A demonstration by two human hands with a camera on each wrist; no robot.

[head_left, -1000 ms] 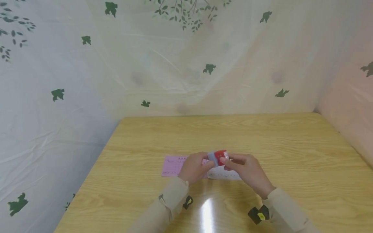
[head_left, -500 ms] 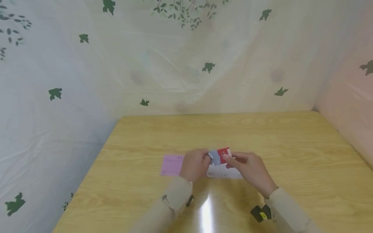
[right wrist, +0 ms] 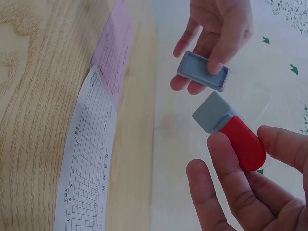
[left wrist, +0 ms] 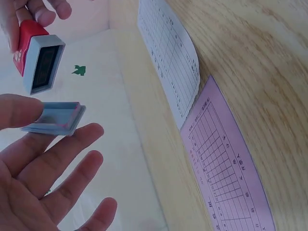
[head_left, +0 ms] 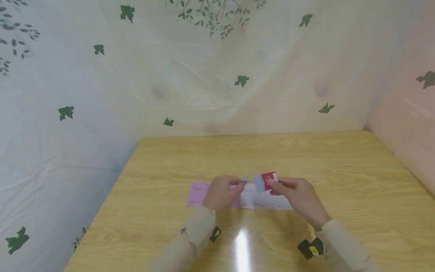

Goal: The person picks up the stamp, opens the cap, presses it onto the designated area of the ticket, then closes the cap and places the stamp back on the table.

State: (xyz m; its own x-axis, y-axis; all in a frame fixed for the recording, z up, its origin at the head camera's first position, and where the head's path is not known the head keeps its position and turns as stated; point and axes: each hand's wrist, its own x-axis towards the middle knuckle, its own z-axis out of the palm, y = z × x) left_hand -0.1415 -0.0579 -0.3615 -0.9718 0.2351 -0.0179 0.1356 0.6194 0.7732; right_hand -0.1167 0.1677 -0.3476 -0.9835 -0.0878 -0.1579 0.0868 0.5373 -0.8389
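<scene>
My right hand (head_left: 303, 199) pinches a rubber stamp (right wrist: 242, 143) by its red handle, with the grey end towards the left hand. The stamp's dark rectangular face (left wrist: 46, 66) shows in the left wrist view. Between thumb and fingers, my left hand (head_left: 220, 195) holds a shallow grey stamp cap (right wrist: 202, 70), its hollow side showing, with pinkish marks along the rim. Cap and stamp are apart by a small gap. Both are held above a white printed form (head_left: 266, 202) and a pink printed form (head_left: 197, 194), which lie side by side; the left hand hides part of the pink one.
The forms lie on a wood-grain table (head_left: 170, 158). Pale curtains (head_left: 204, 75) with green leaf prints stand behind and along the sides of the table. Dark straps with yellow marks hang at both wrists.
The left hand has pulled the cap off the grey end of the stamp. The right hand has moved a little to the right with the stamp, and more of the white form shows.
</scene>
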